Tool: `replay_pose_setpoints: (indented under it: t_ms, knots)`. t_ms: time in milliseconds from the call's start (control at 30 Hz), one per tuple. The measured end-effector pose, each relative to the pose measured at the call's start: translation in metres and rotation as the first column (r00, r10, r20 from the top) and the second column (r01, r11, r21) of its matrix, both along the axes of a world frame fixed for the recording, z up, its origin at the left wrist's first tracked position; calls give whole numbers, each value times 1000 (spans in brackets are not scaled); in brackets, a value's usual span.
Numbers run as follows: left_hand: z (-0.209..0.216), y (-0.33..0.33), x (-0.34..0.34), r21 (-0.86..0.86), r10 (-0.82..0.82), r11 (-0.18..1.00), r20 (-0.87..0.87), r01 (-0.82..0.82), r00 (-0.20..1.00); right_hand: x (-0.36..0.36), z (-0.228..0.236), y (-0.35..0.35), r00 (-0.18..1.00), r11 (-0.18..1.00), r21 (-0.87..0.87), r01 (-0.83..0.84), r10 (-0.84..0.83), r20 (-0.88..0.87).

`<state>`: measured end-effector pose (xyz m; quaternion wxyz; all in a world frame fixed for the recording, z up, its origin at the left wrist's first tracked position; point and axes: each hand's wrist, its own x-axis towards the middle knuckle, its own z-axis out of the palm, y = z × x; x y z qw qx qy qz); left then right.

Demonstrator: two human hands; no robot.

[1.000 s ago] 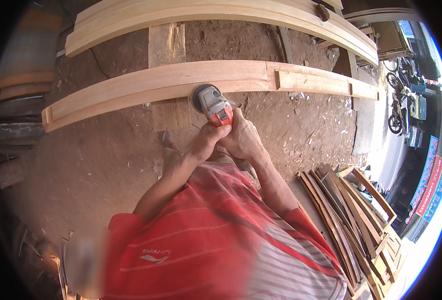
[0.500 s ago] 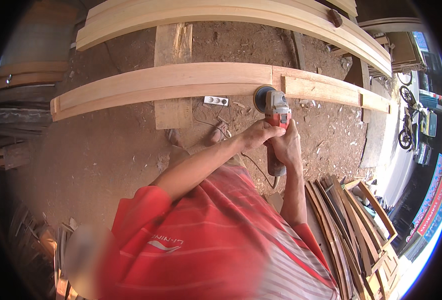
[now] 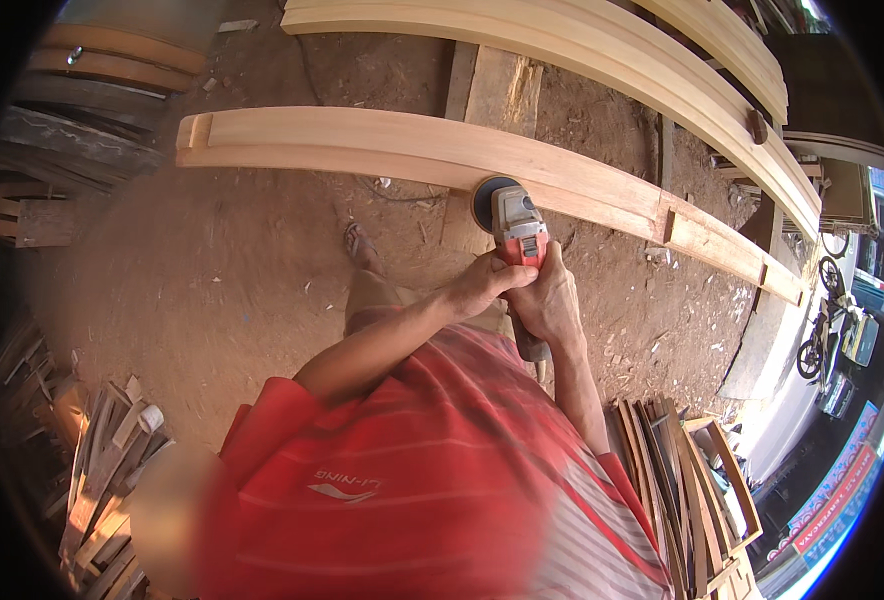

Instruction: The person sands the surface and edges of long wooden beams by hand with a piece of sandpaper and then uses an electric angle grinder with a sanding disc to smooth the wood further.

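Note:
Both my hands are closed around an angle grinder with a grey head, a red body and a round disc. My left hand grips it from the left, its thumb lying by the red part. Wrapped round the body from the right is my right hand, with the dark rear end of the tool showing below. The disc meets the near edge of a long, pale wooden beam that crosses in front of me. Raised strips show along the beam's right part.
More long timbers lie beyond the beam, with a small brown block on one. A plank runs beneath them. Scrap wood is piled at lower left and lower right. Motorcycles stand at the far right.
The grinder and both hands have moved left along the beam's near edge. My view has turned, and the white power strip by my feet is out of sight.

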<state>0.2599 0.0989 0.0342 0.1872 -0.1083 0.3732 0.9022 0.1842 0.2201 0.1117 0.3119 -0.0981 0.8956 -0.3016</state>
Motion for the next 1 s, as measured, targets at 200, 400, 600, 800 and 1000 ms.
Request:
replay_pose_setpoints:
  t_ms: [200,400,600,800,1000]
  knots:
    - [15,-119,79,-51,159,987,139,-154,977,56,2,-125,989,986,-91,-137,141,37]
    - [30,-161,99,-131,351,931,72,-340,933,76,1,-174,959,960,-5,-281,281,26]
    - [-5,-112,72,-7,189,982,24,-188,982,61,3,-121,990,990,-24,-136,135,-29]
    - [-15,-40,12,61,-122,990,-52,125,991,34,4,-40,991,994,41,103,-99,-95]
    - [-23,17,-36,87,-259,958,-130,272,957,14,6,17,947,951,18,307,-304,-105]
